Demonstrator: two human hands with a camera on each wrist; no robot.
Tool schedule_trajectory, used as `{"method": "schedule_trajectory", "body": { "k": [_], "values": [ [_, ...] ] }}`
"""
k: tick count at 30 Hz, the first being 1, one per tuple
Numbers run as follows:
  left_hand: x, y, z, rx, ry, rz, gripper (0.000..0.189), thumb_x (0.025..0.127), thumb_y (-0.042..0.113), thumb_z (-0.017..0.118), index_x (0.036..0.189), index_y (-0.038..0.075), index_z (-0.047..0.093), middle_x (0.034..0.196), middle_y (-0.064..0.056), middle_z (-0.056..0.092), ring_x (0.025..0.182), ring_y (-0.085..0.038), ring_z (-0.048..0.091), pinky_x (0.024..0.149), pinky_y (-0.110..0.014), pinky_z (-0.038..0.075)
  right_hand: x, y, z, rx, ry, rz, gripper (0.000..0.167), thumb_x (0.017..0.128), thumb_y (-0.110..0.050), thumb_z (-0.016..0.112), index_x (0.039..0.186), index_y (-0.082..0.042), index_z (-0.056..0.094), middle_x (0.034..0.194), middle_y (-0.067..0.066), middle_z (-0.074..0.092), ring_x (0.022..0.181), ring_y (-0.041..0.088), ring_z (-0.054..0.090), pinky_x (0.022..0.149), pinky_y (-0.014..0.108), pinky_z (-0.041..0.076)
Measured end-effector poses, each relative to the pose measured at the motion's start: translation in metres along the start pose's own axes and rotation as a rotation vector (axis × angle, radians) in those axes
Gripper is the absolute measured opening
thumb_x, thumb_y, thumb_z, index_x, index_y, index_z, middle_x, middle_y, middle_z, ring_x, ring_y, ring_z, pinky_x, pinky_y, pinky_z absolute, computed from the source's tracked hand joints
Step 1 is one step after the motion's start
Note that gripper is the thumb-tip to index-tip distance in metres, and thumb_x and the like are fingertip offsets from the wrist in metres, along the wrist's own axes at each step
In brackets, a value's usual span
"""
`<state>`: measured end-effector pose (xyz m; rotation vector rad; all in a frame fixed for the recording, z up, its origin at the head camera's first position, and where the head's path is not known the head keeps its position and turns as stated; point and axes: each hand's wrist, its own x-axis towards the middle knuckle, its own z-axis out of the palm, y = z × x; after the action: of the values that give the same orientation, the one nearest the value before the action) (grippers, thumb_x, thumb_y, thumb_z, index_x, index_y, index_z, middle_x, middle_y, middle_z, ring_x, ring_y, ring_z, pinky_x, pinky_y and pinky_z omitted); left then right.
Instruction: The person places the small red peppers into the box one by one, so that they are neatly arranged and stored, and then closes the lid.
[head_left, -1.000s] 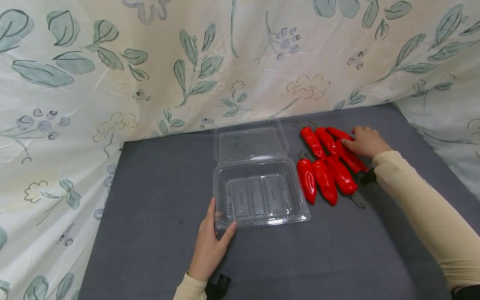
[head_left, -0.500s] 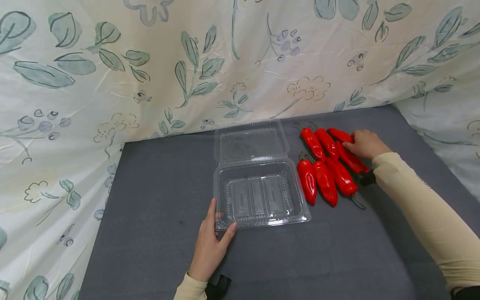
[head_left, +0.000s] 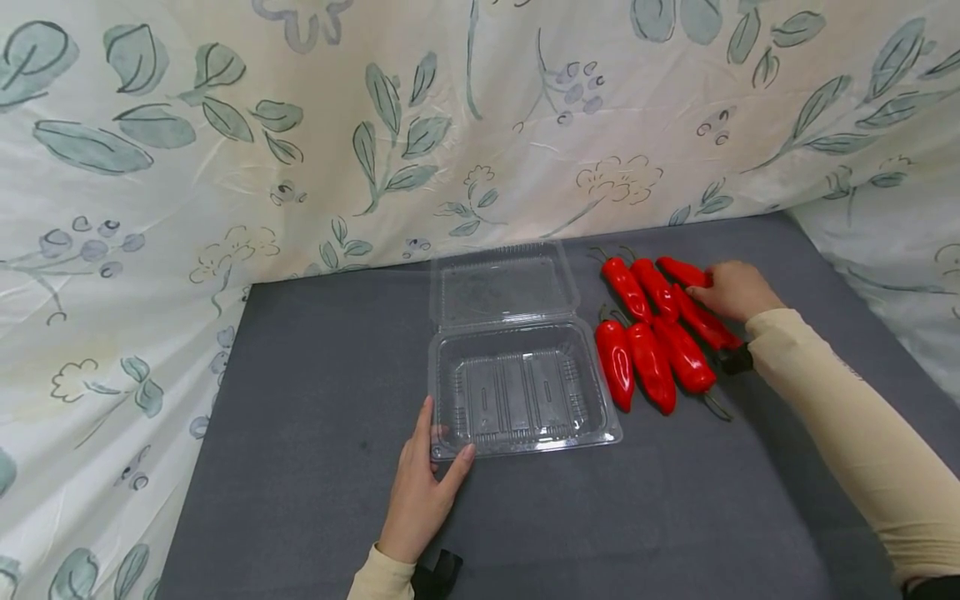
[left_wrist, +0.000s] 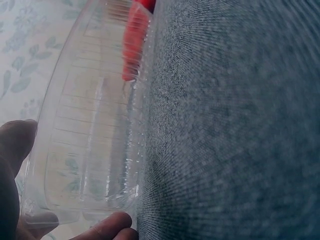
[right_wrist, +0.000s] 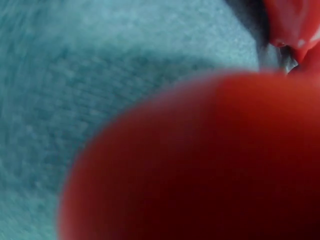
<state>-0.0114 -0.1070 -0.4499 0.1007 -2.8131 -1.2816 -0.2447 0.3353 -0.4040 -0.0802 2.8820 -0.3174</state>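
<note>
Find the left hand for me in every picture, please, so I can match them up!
Head view: the left hand is at the bottom, a bit left of the middle, by the near left corner of the clear box.
Left wrist view: its fingers show at the left edge and bottom left.
Right wrist view: it isn't there.
Shared landmark: red peppers, in all three.

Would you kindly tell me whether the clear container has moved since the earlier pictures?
No, the clear container shows no visible shift against the grey tabletop.
</note>
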Motion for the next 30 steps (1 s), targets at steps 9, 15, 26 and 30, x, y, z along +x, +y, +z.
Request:
{"method": "schedule_trajectory", "body": {
  "k": [9,15,26,30],
  "values": [
    [0.000,0.000,-0.001,0.004,-0.009,-0.015,0.086,0.088,0.052,0.063,0.155,0.024,0.016,0.126,-0.007,0.056,0.103,-0.019,0.050,0.079,-0.036,0.045,-0.002,-0.001,0.000,0.014,0.039,0.054,0.046,0.089,-0.023,0.062,0.109,0.018,0.056,0.089,0.030,0.058,0.077,0.037,0.051,0.072,0.048,0.047],
    [0.001,0.000,0.000,0.005,-0.011,-0.017,0.086,0.088,0.052,0.063,0.155,0.025,0.016,0.126,-0.007,0.056,0.101,-0.018,0.050,0.079,-0.036,0.044,-0.002,-0.001,-0.003,0.010,0.049,0.065,0.044,0.088,-0.022,0.064,0.106,0.017,0.057,0.084,0.027,0.057,0.076,0.036,0.050,0.068,0.045,0.047],
    [0.000,-0.001,0.001,-0.003,-0.005,-0.004,0.085,0.088,0.050,0.063,0.154,0.024,0.016,0.125,-0.007,0.056,0.107,-0.020,0.050,0.081,-0.037,0.045,-0.004,-0.001,-0.010,0.004,0.084,0.008,0.041,0.088,-0.025,0.062,0.100,0.014,0.060,0.077,0.022,0.057,0.072,0.034,0.049,0.064,0.044,0.044],
    [0.000,-0.001,0.001,-0.004,-0.004,-0.006,0.086,0.088,0.050,0.063,0.154,0.024,0.016,0.127,-0.008,0.056,0.110,-0.021,0.050,0.081,-0.038,0.046,-0.005,-0.005,-0.016,0.008,0.100,0.000,0.042,0.089,-0.026,0.062,0.102,0.014,0.060,0.079,0.023,0.057,0.074,0.034,0.049,0.065,0.044,0.043]
  ]
}}
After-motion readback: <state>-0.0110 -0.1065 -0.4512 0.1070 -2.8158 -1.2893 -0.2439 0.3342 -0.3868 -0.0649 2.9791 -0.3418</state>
